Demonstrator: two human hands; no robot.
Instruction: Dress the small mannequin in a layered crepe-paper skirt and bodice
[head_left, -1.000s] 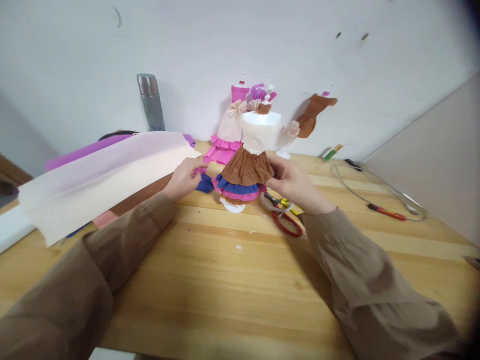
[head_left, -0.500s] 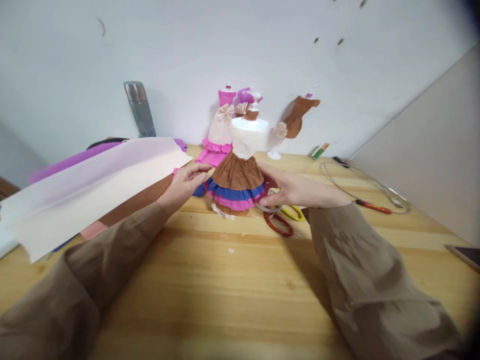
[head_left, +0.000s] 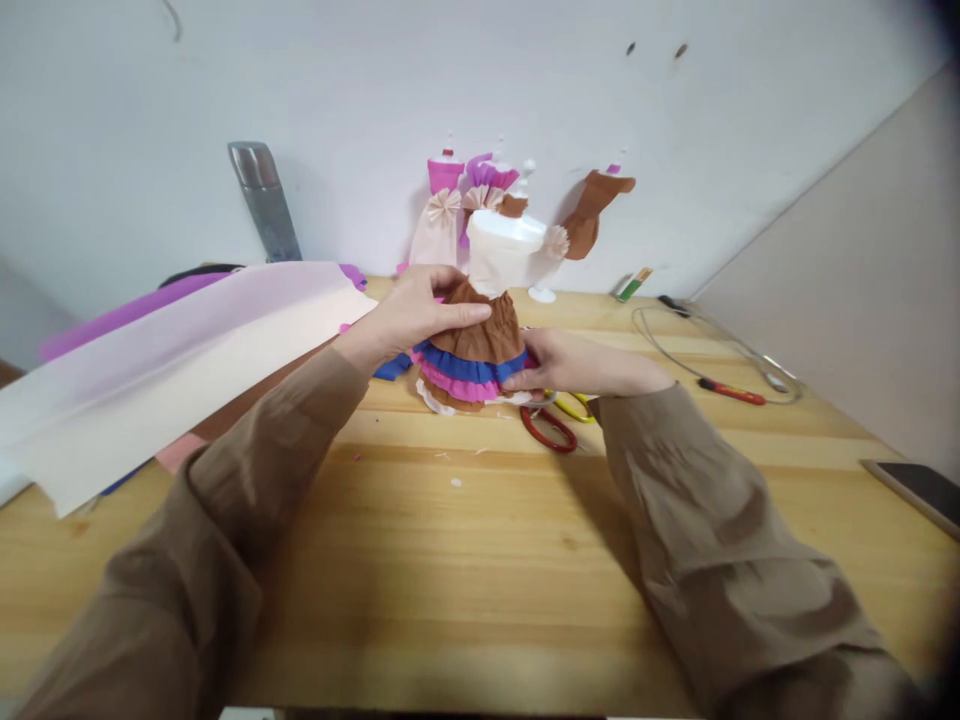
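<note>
A small white dress form (head_left: 502, 262) stands in front of me, leaning slightly right, with a cream bodice and a brown band at its neck. Its brown gathered skirt (head_left: 495, 335) ends in blue and pink ruffles, with white edging below. My left hand (head_left: 405, 312) is closed on the skirt just under the waist, thumb across the front and fingers behind. Low on the right side, my right hand (head_left: 577, 362) pinches the ruffled hem between thumb and fingers. Scissors with red handles (head_left: 551, 444) and a yellow-handled tool (head_left: 576, 410) lie beneath that hand, partly hidden.
Cream paper (head_left: 187, 350) is spread over purple and brown sheets at left. A grey bottle (head_left: 264, 200) stands behind. Other dressed forms, one in pink (head_left: 445, 177) and one in brown (head_left: 592, 215), line the wall. A cable, a red-handled tool (head_left: 731, 391) and a phone (head_left: 919, 492) lie right.
My left hand has moved right and closed on the skirt near the waist. The dress form now leans to the right, and my right hand has stayed at the hem.
</note>
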